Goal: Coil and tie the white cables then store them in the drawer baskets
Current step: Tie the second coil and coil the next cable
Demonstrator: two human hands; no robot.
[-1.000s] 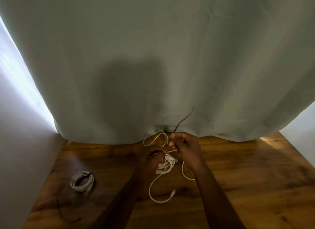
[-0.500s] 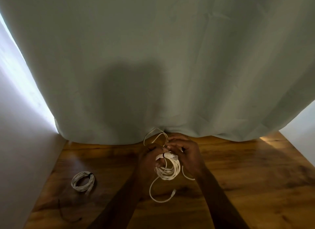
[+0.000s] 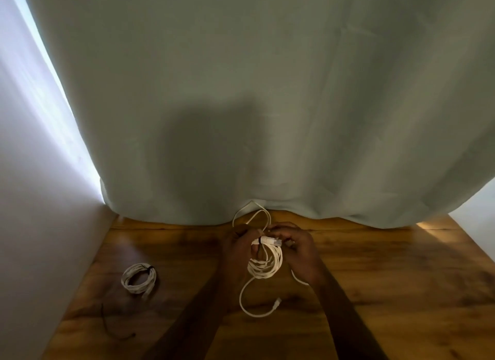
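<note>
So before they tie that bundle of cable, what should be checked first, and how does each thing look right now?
1. Coil gripped by both the left hand and the right hand: ok.
2. Plug held across the top of the coil: ok.
3. All cable gathered in: not ok, a loose tail hangs down to the wooden table.
4. Tie at hand: cannot tell; a thin dark strand lies by the tied coil.
5. Drawer baskets within reach: cannot tell, none in view.

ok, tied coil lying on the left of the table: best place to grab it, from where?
Pinch the tied coil at its dark tie, far right on the ring, coming from above: it lies flat on the table and the strands are bundled there.
</note>
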